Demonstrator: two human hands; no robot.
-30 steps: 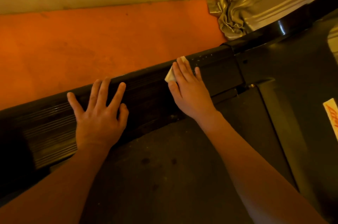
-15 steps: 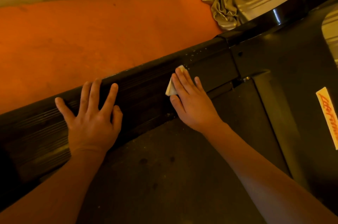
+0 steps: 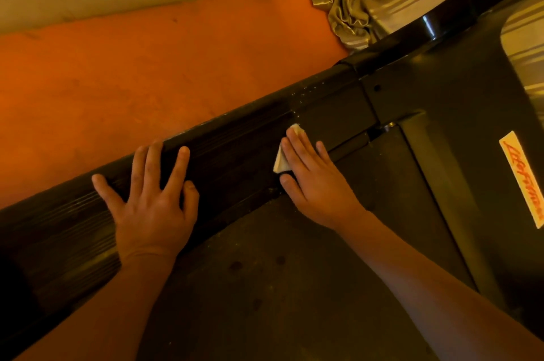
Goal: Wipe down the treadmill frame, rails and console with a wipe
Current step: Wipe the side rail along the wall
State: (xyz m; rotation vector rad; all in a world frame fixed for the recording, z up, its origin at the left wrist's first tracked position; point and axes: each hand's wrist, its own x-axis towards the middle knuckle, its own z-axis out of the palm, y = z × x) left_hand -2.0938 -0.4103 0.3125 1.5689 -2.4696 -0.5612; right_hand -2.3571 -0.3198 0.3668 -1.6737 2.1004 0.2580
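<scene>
On the rail (image 3: 232,139), right hand (image 3: 319,187) mostly covers the wipe (image 3: 279,162).

left hand (image 3: 153,213): bare, thumb and four fingers in view, tendon lines on the back. right hand (image 3: 318,187): bare, back in view. left forearm (image 3: 97,316): bare to the lower edge, creases at the wrist. right forearm (image 3: 441,301): bare to the lower right edge.

2 hands (image 3: 153,207) (image 3: 319,187) (L+R), 1 wipe (image 3: 281,162).

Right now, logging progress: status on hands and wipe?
Left hand flat on ribbed black side rail. Right hand pressing folded white wipe onto it. Nothing blocking the rail.
</scene>
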